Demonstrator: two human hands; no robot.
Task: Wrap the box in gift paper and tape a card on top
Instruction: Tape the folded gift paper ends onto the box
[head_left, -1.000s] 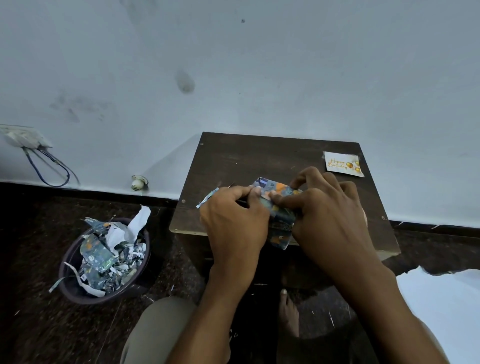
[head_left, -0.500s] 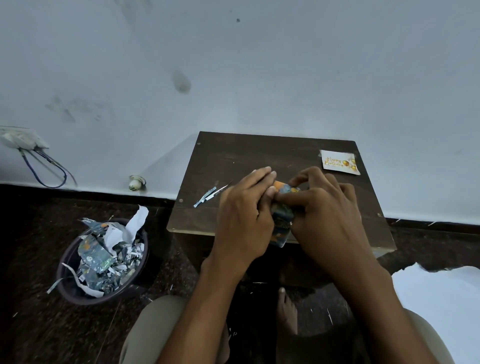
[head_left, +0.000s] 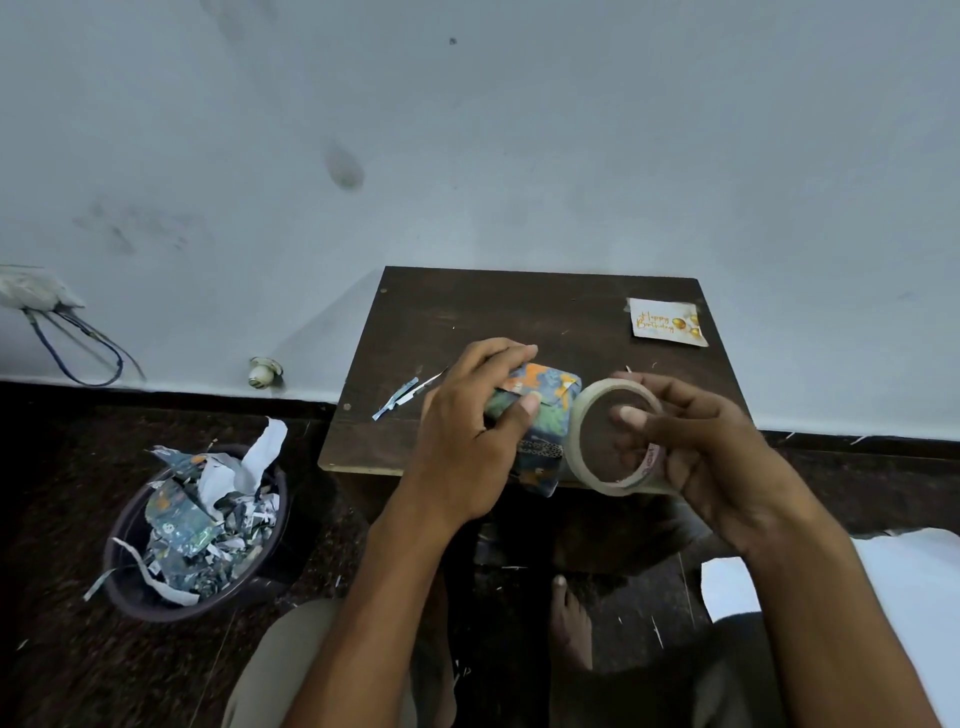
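The left hand (head_left: 470, 447) grips the wrapped box (head_left: 540, 421), thumb pressing on the paper, near the table's (head_left: 519, 322) six o'clock edge; the right hand (head_left: 711, 457) holds the tape roll (head_left: 613, 436) at the box's three o'clock; the card (head_left: 666, 322) lies at one o'clock.
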